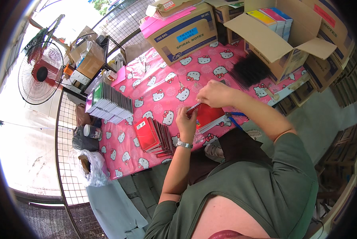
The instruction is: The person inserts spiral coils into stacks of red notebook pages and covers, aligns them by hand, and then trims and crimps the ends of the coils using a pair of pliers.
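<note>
A red notebook (209, 114) lies near the table's front edge, its white page edges facing me. My left hand (186, 121), with a metal watch at the wrist, pinches the notebook's left bound edge. At that edge's far end my right hand (215, 94) is bent over with its fingers closed; what lies between its fingertips is hidden. Blue-handled pliers (236, 116) rest beside the notebook's right side. Left of my left hand sits a fanned stack of red spiral notebooks (150, 135).
A tall stack of dark spiral-bound notebooks (110, 102) stands at the left. Black spiral coils (250, 71) are heaped near an open carton (272, 53). A closed carton (182, 36) stands at the back. A plastic bag (94, 169) hangs by the left edge, below a fan (42, 74).
</note>
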Tool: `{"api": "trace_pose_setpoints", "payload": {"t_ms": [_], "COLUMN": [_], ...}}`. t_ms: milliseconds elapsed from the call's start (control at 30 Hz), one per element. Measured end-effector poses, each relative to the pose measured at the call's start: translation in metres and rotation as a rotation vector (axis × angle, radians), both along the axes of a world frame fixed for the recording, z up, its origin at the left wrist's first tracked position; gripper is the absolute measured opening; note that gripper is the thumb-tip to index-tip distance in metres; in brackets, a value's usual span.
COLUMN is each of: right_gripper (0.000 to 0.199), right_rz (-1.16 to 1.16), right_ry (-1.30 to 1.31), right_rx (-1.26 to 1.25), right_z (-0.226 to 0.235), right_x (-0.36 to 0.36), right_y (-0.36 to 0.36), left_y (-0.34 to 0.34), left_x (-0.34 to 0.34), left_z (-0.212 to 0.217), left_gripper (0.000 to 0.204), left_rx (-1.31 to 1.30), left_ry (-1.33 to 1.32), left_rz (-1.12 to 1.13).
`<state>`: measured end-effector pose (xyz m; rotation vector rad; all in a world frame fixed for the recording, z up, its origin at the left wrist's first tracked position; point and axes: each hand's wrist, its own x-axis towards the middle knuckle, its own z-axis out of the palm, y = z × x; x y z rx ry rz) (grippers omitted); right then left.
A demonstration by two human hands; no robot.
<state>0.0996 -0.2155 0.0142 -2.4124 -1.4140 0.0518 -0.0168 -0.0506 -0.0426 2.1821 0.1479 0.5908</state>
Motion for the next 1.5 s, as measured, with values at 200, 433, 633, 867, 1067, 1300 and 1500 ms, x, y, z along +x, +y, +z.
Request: {"api": "trace_pose_setpoints", "payload": {"t_ms": [200, 433, 633, 867, 1067, 1300, 1500], "right_gripper": [0.039, 0.038, 0.022, 0.043, 0.049, 0.050, 0.051], "right_rz": [0.044, -0.003, -0.450, -0.615, -0.720, -0.286, -0.276], "right_ry": [0.118, 0.151, -0.087, -0.191, 0.083, -0.014, -0.041], "right_rx": [-0.480, -0.537, 0.779, 0.141, 0.551, 0.659, 0.606], "right_z": [0.013, 0.017, 0.006, -0.163, -0.145, -0.041, -0.032], "right_x": [-0.006, -0.016, -0.026, -0.099, -0.087, -0.114, -0.113], "right_y": [0.029, 0.042, -0.021, -0.088, -0.091, -0.029, -0.007], "left_y": [-0.003, 0.000, 0.024, 0.010, 0.021, 0.027, 0.012], "left_x": [0.001, 0.004, 0.001, 0.002, 0.007, 0.007, 0.005], "left_z": [-0.004, -0.022, -0.036, -0.032, -0.040, -0.046, -0.032], "left_gripper": [0.032, 0.032, 0.019, 0.019, 0.021, 0.019, 0.015], "left_rx": [-0.110, -0.222, -0.128, -0.063, -0.210, -0.178, -0.019], "left_ry": [-0.057, -0.123, -0.087, -0.182, -0.028, -0.076, -0.182], "left_rz": [-0.009, -0.031, -0.081, -0.057, -0.036, -0.007, 0.026]}}
